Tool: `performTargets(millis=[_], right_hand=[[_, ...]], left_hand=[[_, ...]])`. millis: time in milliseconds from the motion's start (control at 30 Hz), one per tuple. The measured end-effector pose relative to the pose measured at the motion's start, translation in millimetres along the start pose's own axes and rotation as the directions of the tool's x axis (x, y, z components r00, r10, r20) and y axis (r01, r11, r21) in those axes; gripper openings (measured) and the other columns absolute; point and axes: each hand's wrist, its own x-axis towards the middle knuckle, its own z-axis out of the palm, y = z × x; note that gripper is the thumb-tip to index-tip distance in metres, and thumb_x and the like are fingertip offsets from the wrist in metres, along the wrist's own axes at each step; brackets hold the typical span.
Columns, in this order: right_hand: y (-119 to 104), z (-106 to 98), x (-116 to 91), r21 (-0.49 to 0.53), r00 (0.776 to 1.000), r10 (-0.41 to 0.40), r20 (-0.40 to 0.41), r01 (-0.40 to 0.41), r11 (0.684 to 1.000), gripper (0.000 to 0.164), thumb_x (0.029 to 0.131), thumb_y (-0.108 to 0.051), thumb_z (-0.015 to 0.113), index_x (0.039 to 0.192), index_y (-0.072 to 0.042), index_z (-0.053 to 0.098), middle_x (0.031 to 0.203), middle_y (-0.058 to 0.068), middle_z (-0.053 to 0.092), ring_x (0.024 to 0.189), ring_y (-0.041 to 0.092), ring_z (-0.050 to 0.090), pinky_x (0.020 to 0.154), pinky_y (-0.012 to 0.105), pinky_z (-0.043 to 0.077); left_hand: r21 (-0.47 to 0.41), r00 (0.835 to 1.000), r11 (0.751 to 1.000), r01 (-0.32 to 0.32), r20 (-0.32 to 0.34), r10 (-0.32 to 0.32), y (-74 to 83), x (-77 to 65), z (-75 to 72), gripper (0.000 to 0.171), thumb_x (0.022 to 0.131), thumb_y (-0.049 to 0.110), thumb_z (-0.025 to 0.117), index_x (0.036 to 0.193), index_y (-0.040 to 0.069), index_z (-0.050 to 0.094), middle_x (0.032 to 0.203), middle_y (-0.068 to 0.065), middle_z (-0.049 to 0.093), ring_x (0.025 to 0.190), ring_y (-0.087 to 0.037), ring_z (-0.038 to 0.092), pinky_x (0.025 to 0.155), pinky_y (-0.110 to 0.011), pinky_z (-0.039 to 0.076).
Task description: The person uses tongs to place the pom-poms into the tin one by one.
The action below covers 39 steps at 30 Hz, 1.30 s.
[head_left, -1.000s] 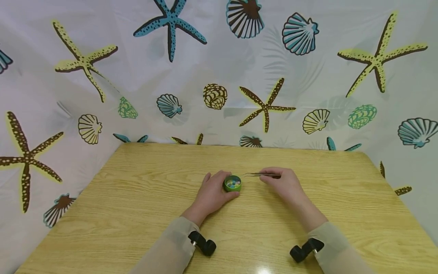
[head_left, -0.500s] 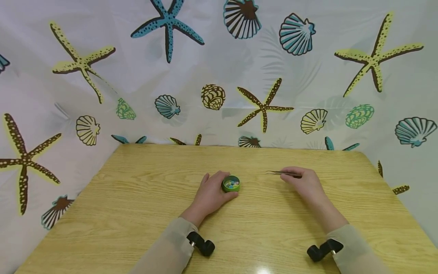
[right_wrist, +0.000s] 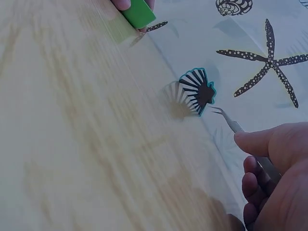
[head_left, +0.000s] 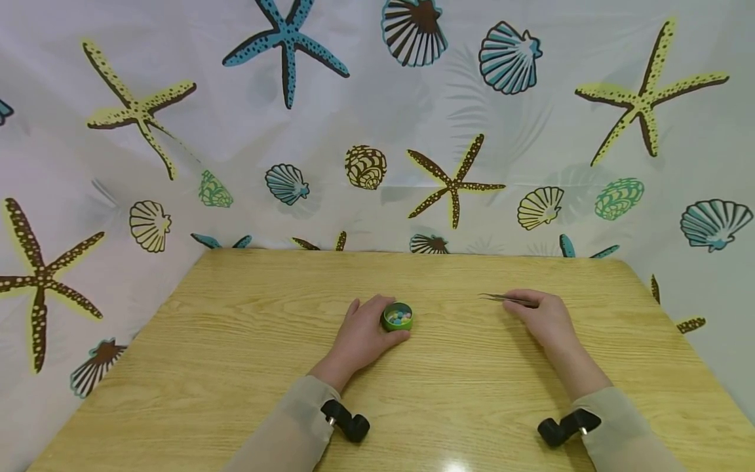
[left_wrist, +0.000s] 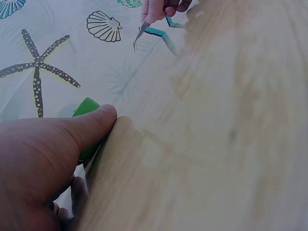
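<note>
A small round green cup (head_left: 399, 328) stands on the table near its middle. Several pastel beads or pellets (head_left: 400, 318), blue, yellow and pink, lie inside it. My left hand (head_left: 366, 333) grips the cup from the left, thumb in front and fingers behind; the left wrist view shows the thumb against its green wall (left_wrist: 86, 106). To the right of the cup and apart from it, my right hand (head_left: 544, 321) pinches metal tweezers (head_left: 501, 298) with fine bent tips pointing left. In the right wrist view the tweezers (right_wrist: 234, 126) have slightly parted tips with nothing visible between them.
The wooden table (head_left: 283, 282) extends around both hands. Behind it and at the sides hangs a white cloth (head_left: 401, 111) printed with starfish and shells. Black camera mounts (head_left: 348, 421) sit on both sleeved wrists.
My right hand has moved right, carrying the tweezers away from the cup, and slowed in the last half second. The left hand stays on the cup.
</note>
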Motion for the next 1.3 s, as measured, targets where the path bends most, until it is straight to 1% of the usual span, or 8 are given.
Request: performTargets(millis=[100, 233, 433, 600, 867, 1033, 1133, 1300], right_hand=[[1.5, -2.2, 1.1, -0.011, 1.0, 0.02, -0.02, -0.02, 1.0, 0.042, 0.108, -0.026, 0.076, 0.142, -0.001, 0.073, 0.157, 0.027, 0.058, 0.152, 0.046, 0.045, 0.124, 0.058, 0.039], [4.4, -4.6, 3.1, -0.02, 0.998, 0.046, -0.033, -0.047, 0.999, 0.041, 0.11, -0.025, 0.072, 0.144, -0.002, 0.073, 0.163, 0.027, 0.052, 0.157, 0.048, 0.037, 0.128, 0.06, 0.033], [7.3, -5.6, 4.8, -0.009, 0.998, 0.052, -0.034, -0.052, 0.999, 0.042, 0.112, -0.025, 0.069, 0.147, -0.002, 0.07, 0.166, 0.026, 0.047, 0.159, 0.048, 0.034, 0.129, 0.06, 0.031], [8.9, -6.0, 6.4, -0.035, 0.998, 0.041, -0.042, -0.042, 0.998, 0.043, 0.112, -0.026, 0.068, 0.147, -0.002, 0.07, 0.165, 0.026, 0.049, 0.157, 0.049, 0.036, 0.128, 0.061, 0.032], [13.5, -4.0, 11.8, -0.104, 0.999, 0.0, -0.046, -0.005, 0.995, 0.04, 0.111, -0.023, 0.069, 0.143, 0.0, 0.073, 0.156, 0.028, 0.058, 0.151, 0.049, 0.045, 0.125, 0.061, 0.038], [15.9, -2.7, 13.2, -0.183, 0.998, -0.03, -0.059, 0.019, 0.983, 0.037, 0.11, -0.024, 0.069, 0.138, 0.0, 0.076, 0.15, 0.029, 0.063, 0.144, 0.05, 0.052, 0.12, 0.063, 0.042], [15.3, -2.9, 12.0, -0.226, 0.997, -0.04, -0.065, 0.024, 0.974, 0.036, 0.11, -0.024, 0.07, 0.136, -0.001, 0.077, 0.147, 0.029, 0.065, 0.141, 0.051, 0.054, 0.118, 0.064, 0.044], [12.8, -4.1, 9.3, -0.275, 0.996, -0.06, -0.061, 0.041, 0.961, 0.034, 0.11, -0.022, 0.071, 0.135, -0.001, 0.078, 0.144, 0.03, 0.066, 0.138, 0.053, 0.056, 0.115, 0.066, 0.045]], left_hand=[[0.0, 1.0, 1.0, 0.004, 0.001, -0.004, 0.2, 0.1, 0.0, 0.071, 0.096, 0.035, 0.091, 0.152, 0.003, 0.062, 0.149, -0.015, 0.067, 0.139, -0.033, 0.062, 0.134, -0.061, 0.018], [-0.001, 1.0, 1.0, 0.005, 0.0, -0.005, 1.2, -0.3, -0.7, 0.071, 0.096, 0.035, 0.091, 0.152, 0.003, 0.062, 0.15, -0.016, 0.066, 0.14, -0.033, 0.062, 0.134, -0.061, 0.019], [0.001, 1.0, 1.0, 0.004, 0.001, -0.004, 2.0, -0.5, -1.4, 0.071, 0.096, 0.035, 0.09, 0.152, 0.003, 0.062, 0.15, -0.016, 0.066, 0.14, -0.033, 0.062, 0.134, -0.061, 0.019], [0.007, 1.0, 1.0, 0.002, -0.001, -0.002, 1.0, 0.0, -1.0, 0.07, 0.096, 0.036, 0.091, 0.151, 0.003, 0.062, 0.149, -0.016, 0.067, 0.139, -0.033, 0.062, 0.133, -0.061, 0.02], [0.005, 1.0, 1.0, 0.001, 0.001, -0.001, 1.6, -0.8, -1.3, 0.071, 0.096, 0.035, 0.091, 0.152, 0.002, 0.062, 0.149, -0.016, 0.066, 0.14, -0.034, 0.062, 0.133, -0.062, 0.019], [0.009, 1.0, 1.0, 0.003, 0.002, -0.003, -0.4, -0.8, -0.1, 0.071, 0.096, 0.036, 0.091, 0.152, 0.003, 0.062, 0.149, -0.016, 0.066, 0.139, -0.033, 0.062, 0.134, -0.061, 0.019], [0.006, 1.0, 1.0, 0.01, 0.009, -0.01, -1.0, -0.5, 0.1, 0.072, 0.096, 0.037, 0.09, 0.153, 0.004, 0.062, 0.15, -0.015, 0.066, 0.14, -0.033, 0.062, 0.134, -0.06, 0.017], [0.007, 1.0, 1.0, 0.005, 0.007, -0.005, -0.8, -0.1, -0.3, 0.073, 0.096, 0.038, 0.091, 0.153, 0.003, 0.062, 0.149, -0.016, 0.066, 0.14, -0.034, 0.062, 0.134, -0.061, 0.018]])
